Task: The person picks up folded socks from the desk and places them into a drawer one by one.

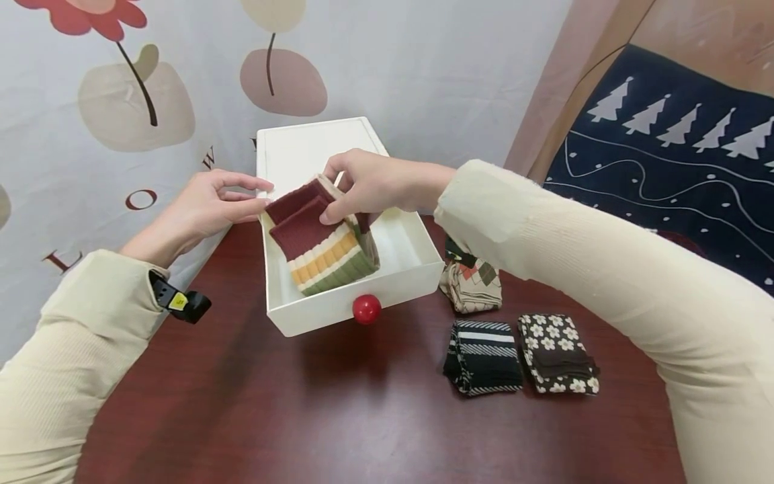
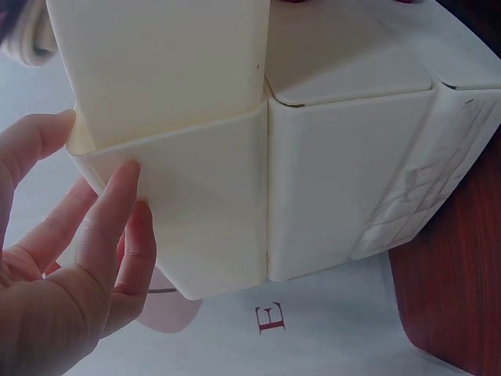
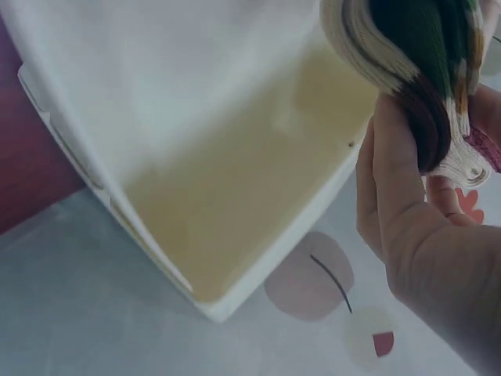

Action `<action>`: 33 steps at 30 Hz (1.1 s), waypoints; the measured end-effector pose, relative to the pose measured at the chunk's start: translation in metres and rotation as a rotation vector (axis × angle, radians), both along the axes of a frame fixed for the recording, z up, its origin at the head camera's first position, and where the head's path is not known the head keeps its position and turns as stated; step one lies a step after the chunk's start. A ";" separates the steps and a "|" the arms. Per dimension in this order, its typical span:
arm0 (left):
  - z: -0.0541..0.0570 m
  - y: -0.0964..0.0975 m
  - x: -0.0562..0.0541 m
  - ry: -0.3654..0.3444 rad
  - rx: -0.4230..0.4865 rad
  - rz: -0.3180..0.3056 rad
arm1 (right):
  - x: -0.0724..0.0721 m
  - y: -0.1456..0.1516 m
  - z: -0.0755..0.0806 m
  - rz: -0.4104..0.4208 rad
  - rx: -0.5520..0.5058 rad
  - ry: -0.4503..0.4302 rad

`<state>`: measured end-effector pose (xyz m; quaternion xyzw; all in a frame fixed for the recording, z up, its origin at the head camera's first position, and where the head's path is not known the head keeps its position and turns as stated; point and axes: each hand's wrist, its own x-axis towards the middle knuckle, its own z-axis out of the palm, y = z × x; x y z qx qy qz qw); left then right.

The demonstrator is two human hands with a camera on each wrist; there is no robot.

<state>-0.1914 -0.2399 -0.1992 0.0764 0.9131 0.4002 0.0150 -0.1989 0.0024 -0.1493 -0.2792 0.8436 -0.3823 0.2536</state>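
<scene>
My right hand (image 1: 369,185) pinches a folded pair of striped socks (image 1: 323,238), burgundy, cream, yellow and green, over the pulled-out white drawer (image 1: 402,245). The right wrist view shows the fingers and thumb either side of the folded socks (image 3: 423,70), with the drawer's bare inside (image 3: 227,188) beside them. My left hand (image 1: 214,202) has its fingers extended to the left edge of the white drawer box (image 1: 302,144). In the left wrist view, the left hand's fingertips (image 2: 125,172) touch the box's side wall (image 2: 196,196) near its edge.
A red round knob (image 1: 366,309) sits on the drawer front. Right of the drawer, on the dark red table (image 1: 338,417), lie folded argyle socks (image 1: 474,289), black-and-white striped socks (image 1: 484,356) and brown flowered socks (image 1: 557,354). A printed cloth (image 1: 423,67) hangs behind.
</scene>
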 end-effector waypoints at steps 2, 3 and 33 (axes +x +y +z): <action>0.000 0.001 0.000 -0.002 -0.017 0.006 | 0.001 -0.004 -0.003 0.012 0.013 -0.031; 0.001 0.002 -0.001 -0.003 -0.019 0.005 | 0.001 -0.006 -0.004 0.019 0.019 -0.042; -0.001 0.000 -0.001 0.003 -0.012 0.012 | -0.001 -0.015 -0.015 0.026 0.181 -0.004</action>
